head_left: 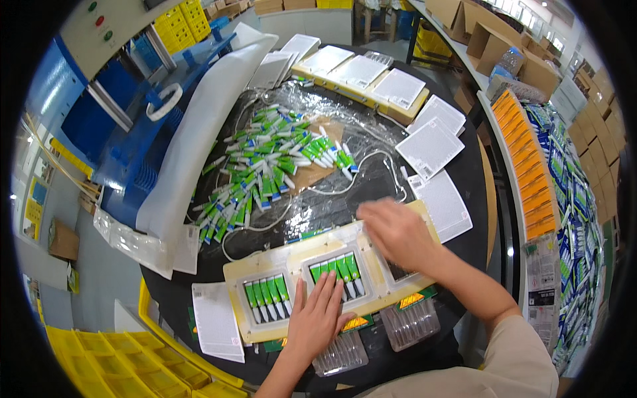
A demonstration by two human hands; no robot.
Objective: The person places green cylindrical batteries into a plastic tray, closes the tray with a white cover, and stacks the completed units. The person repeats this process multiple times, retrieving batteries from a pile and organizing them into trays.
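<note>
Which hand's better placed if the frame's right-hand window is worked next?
Right, I'd say: the right hand is over the frame right beside that window. The left hand lies at the middle window, fingers over the green tubes, so probably farther off.

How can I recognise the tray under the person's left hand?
Find the black table, then its near side. There lies a long pale-yellow tray, with the left hand on it. Unlike the similar far tray, topped with white cards, it shows green tubes in neat rows.
</note>
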